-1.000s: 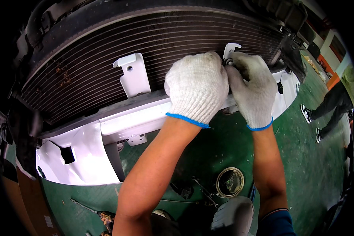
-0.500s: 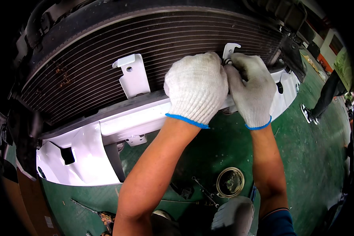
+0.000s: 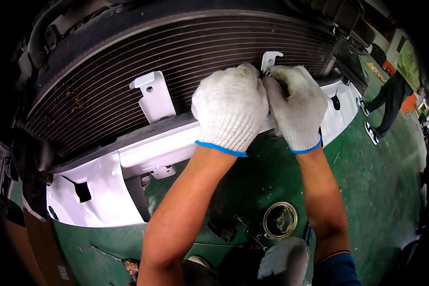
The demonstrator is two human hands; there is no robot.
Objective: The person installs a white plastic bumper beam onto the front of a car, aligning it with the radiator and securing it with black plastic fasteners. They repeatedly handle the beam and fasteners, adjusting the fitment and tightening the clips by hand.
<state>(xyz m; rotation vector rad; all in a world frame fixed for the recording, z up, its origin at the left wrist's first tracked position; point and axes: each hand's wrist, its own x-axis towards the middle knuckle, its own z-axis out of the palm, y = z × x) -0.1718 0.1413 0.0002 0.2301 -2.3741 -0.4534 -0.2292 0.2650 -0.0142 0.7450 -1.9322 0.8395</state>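
Note:
Both hands wear white knit gloves with blue cuffs and meet at the right white metal bracket, in front of the dark finned radiator. My left hand is curled closed beside the bracket's lower part, its fingertips hidden behind the glove. My right hand is closed too, thumb and forefinger pinched together against the bracket. Whatever lies between the fingers is too hidden to name. A matching white bracket with a hole stands to the left. Both hands are above the white front crossmember.
On the green floor lie an orange and black power drill, wrenches and a round metal dish. A person in dark trousers walks at the right. A cardboard box stands at the lower left.
The view has shifted slightly, so the brackets and hands sit a little further left. My hands stay closed at the right bracket. The person at the right has taken a step.

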